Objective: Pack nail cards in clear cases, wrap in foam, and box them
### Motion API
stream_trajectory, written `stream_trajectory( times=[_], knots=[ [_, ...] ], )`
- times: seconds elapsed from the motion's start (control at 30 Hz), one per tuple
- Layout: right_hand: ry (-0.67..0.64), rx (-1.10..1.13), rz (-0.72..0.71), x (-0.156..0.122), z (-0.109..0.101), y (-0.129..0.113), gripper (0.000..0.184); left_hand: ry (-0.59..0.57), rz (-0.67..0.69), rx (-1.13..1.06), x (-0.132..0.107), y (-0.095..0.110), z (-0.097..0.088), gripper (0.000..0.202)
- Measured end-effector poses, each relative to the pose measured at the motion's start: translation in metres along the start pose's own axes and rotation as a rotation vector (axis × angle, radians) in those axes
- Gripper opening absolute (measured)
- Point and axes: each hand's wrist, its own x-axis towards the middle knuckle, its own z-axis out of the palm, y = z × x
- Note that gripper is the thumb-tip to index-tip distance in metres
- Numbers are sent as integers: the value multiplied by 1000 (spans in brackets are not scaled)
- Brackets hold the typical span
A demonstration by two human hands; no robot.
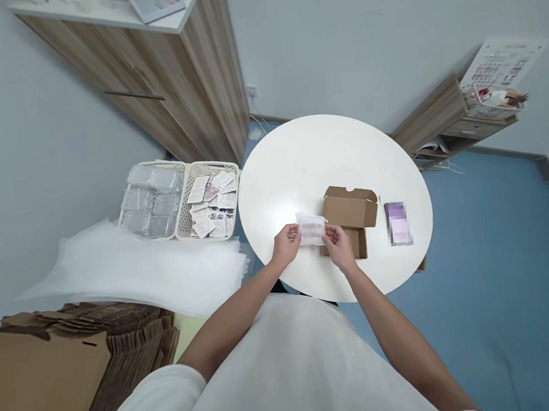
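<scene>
Between my two hands is a small packet wrapped in white translucent foam sheet (pixel 311 229), held just above the round white table. My left hand (pixel 287 244) pinches its left end, and my right hand (pixel 338 245) grips the right end. What lies inside the wrap shows only as faint darker bands. Behind and under my right hand stands an open brown cardboard box (pixel 351 211) with its lid raised; part of its inside is hidden by that hand. To the right of the box lies a purple and pink item (pixel 398 223), blurred by pixelation.
The round table (pixel 327 150) stands before me. At left are a basket of clear plastic boxes (pixel 154 199), a basket of printed cards (pixel 212 201), white foam sheets (pixel 150 259) and stacked flat cardboard (pixel 45 375). A wooden cabinet (pixel 188 79) stands behind.
</scene>
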Motion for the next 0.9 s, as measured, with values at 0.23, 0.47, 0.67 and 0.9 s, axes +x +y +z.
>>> stream_trajectory(
  times=[0.23, 0.47, 0.67, 0.9],
  knots=[
    [12, -157, 65, -8, -86, 30, 34, -122, -30, 133, -16, 14, 84, 28],
    [-59, -451, 83, 7, -107, 51, 37, -181, -126, 314, -11, 13, 121, 40],
    [-151, -501, 104, 13, -106, 62, 45, -214, -139, 421, -14, 10, 124, 33],
    [-194, -493, -125, 3, -114, 55, 37, -203, -96, 398, -22, 18, 117, 30]
  ],
)
